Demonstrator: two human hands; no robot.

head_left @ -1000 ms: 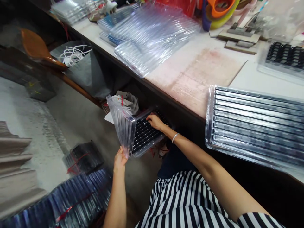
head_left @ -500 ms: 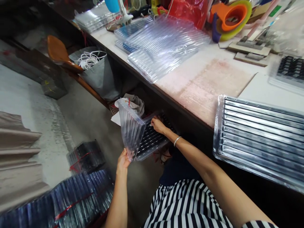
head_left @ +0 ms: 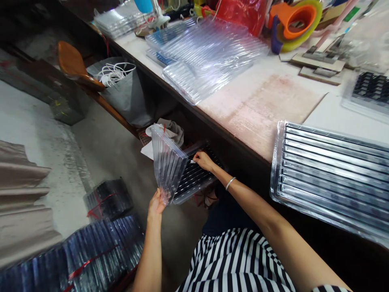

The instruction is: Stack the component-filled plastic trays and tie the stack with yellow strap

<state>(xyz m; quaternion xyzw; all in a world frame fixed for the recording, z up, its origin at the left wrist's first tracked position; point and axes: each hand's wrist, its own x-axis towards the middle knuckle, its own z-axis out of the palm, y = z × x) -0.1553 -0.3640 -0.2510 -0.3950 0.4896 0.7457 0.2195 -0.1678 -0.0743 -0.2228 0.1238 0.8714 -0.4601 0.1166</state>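
My left hand (head_left: 156, 202) is closed on the lower corner of a clear ribbed plastic lid (head_left: 169, 164), which stands tilted up. Behind the lid, below the table edge, lies a black slotted tray (head_left: 194, 178) with a clear rim. Over this tray, my right hand (head_left: 204, 161) is closed in a pinch. A small white piece (head_left: 192, 162) shows at its fingertips; I cannot make out its kind, nor whether it is gripped or just touched. The lid hides part of the tray's left side.
On the table (head_left: 243, 117) to the right lies a large ribbed tray (head_left: 331, 178). Clear plastic sheets (head_left: 212, 52) and tape rolls (head_left: 296, 24) are farther back. Bundled dark trays (head_left: 103, 251) stand on the floor at lower left, and a grey bin (head_left: 126, 101) holds white cable.
The right hand's fingers have shifted slightly over the black tray, and the small white piece shows a little more clearly. My left hand still holds the lid tilted. The view has moved slightly.
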